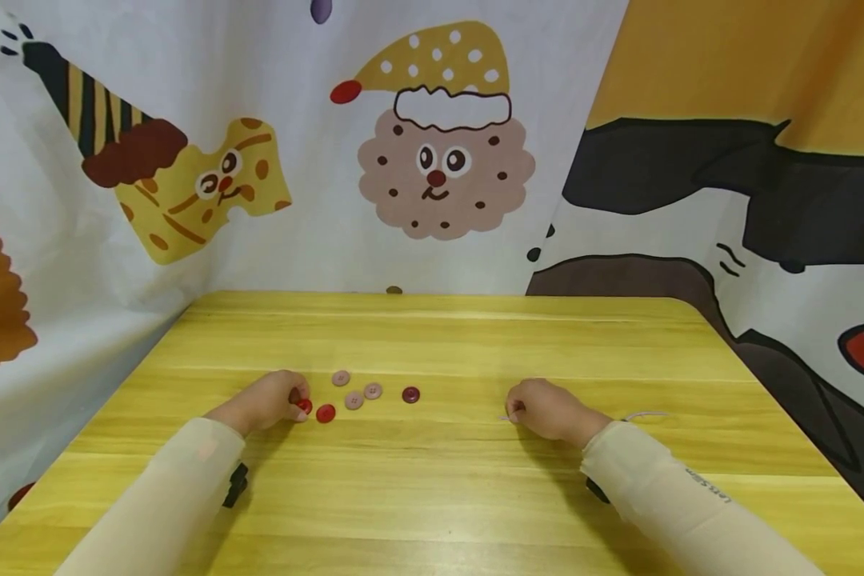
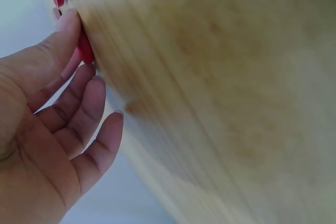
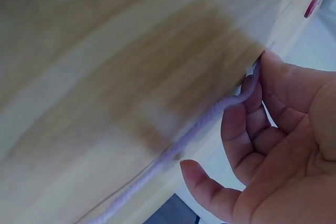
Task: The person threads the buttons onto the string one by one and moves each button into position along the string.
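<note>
At the left of the table, my left hand (image 1: 270, 400) pinches a red button (image 1: 305, 406) between thumb and fingertips, at the tabletop. The left wrist view shows that button (image 2: 85, 49) edge-on by the thumb, the other fingers loosely bent. A second red button (image 1: 326, 413) lies just right of the hand. My right hand (image 1: 547, 410) pinches a pale lilac string (image 3: 181, 142) near one end. The string trails under the palm along the table, and its far part (image 1: 648, 414) shows beyond the right wrist.
Beyond the red buttons lie three dull pink buttons, one of them (image 1: 341, 378) farther back. A dark red button (image 1: 410, 394) lies right of these, between the hands. The wooden table (image 1: 432, 496) ends at a printed cloth (image 1: 295, 264) behind it.
</note>
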A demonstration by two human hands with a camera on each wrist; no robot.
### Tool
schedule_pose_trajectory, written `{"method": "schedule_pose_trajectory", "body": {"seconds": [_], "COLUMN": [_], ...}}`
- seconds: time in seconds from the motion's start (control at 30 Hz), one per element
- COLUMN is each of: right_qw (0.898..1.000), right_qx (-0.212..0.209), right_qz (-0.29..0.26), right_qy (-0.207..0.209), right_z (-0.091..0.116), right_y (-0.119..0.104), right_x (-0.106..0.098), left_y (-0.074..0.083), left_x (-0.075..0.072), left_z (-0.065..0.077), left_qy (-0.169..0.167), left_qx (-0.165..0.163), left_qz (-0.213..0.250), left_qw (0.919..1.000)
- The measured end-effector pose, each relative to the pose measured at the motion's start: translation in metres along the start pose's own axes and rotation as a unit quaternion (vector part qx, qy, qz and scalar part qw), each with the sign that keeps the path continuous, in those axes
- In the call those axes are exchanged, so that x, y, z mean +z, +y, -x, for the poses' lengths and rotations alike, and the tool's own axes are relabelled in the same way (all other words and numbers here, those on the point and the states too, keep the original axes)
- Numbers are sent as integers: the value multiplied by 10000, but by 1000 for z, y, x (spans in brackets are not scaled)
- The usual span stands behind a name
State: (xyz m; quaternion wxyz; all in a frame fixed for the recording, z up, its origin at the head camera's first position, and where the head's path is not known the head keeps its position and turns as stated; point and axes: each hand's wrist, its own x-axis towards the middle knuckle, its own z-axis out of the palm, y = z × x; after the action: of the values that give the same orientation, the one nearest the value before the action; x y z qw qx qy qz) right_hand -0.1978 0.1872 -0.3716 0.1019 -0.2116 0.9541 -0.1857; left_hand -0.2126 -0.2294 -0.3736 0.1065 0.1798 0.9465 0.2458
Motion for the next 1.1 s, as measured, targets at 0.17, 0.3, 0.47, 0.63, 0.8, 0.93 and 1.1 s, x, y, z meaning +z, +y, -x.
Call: {"method": "schedule_pose_trajectory", "body": {"seconds": [0.17,0.3,0.47,0.63,0.8,0.93,1.1], "right_qw": [9999,10000,10000,9999,9996,9997,9995], "right_qx": [98,40,37,129,257,197,169], "right_qz": [-5,-11,-58,-75,-103,-168,-216], "right_qy": [-67,-68,-53,-71,-55,32,141], "right_z": [0,2,4,4,4,3,3], "right_y": [-2,-3,-4,-5,-4,-3,-1], "right_x": [-1,-1,-2,-2,-2,-2,-2], "left_y": [2,3,4,4,4,4,3], "left_x": [0,0,1,1,0,1,1], "left_z": [0,0,-1,-1,-2,-2,0], "left_qy": [-50,-81,-113,-137,-56,49,151], "left_qx": [-44,-95,-130,-106,-70,-96,-184], "left_qz": [-172,-305,-454,-476,-451,-423,-269], "left_qw": [9998,9995,9988,9987,9989,9990,9994]}}
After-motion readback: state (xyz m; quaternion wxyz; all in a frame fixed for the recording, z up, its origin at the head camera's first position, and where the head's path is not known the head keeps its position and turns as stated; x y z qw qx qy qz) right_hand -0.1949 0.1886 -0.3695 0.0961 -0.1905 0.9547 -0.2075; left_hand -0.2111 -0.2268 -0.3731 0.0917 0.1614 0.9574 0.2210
